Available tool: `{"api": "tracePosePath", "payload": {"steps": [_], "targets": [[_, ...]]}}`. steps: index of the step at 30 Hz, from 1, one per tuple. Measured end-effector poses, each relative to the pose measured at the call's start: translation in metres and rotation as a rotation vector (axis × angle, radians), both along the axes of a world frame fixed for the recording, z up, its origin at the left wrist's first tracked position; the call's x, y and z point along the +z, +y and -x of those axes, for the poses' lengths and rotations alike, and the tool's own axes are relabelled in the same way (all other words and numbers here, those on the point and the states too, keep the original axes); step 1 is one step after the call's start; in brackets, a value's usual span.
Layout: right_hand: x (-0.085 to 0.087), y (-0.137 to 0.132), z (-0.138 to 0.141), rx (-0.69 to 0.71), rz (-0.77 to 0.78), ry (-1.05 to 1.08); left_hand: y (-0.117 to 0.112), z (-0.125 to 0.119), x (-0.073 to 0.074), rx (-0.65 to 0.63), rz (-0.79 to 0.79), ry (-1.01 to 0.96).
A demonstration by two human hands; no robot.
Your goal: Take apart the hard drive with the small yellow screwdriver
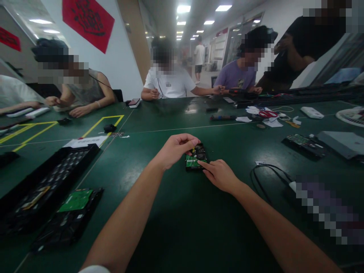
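Touching a boxy, seemingly plastic-cased device (194, 159)

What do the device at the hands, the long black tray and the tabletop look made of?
Device: dull black frame, likely plastic; its green board, dotted with parts, suggests circuit laminate. Tray: matte black walls, probably plastic. Tabletop: smooth green with soft reflections, perhaps vinyl or rubber; cannot tell which.

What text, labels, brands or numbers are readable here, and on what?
No text legible enough to quote.
Red poster, upper left: dark brushed characters, too blurred.
Paper sheet, left: faint print, too blurred.
Circuit board, centre: pale marks, too small.
White shirt: chest print, too small.
Silver box, right: small mark, unclear.
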State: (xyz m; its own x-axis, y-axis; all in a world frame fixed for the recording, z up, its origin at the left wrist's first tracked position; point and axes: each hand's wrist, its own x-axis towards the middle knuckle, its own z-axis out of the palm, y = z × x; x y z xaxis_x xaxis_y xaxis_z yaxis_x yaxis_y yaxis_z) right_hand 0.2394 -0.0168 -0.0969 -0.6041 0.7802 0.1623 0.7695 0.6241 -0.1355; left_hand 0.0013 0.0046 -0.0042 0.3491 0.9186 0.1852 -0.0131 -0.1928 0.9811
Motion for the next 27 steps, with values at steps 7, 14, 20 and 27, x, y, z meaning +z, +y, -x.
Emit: {"api": "tracePosePath", "payload": {"steps": [7,14,20,27], "targets": [[0.0012,-0.0001,-0.0003,0.005,0.012,-0.005,-0.0019,0.0006,0.0024,0.021,-0.064,0.067],[0.0025,-0.0009,0.0003,-0.005,0.042,-0.005,-0.0045,-0.0040,0.0058,-0.001,0.150,-0.165],[0.0040,-0.0022,0.0004,-0.009,0.036,-0.016,-0.0035,-0.0050,0.0069,0.066,0.066,-0.066],[0.0063,-0.0029,-0.0001,-0.003,0.063,-0.013,-0.0034,-0.0020,0.0057,0.042,0.002,0.016]]}}
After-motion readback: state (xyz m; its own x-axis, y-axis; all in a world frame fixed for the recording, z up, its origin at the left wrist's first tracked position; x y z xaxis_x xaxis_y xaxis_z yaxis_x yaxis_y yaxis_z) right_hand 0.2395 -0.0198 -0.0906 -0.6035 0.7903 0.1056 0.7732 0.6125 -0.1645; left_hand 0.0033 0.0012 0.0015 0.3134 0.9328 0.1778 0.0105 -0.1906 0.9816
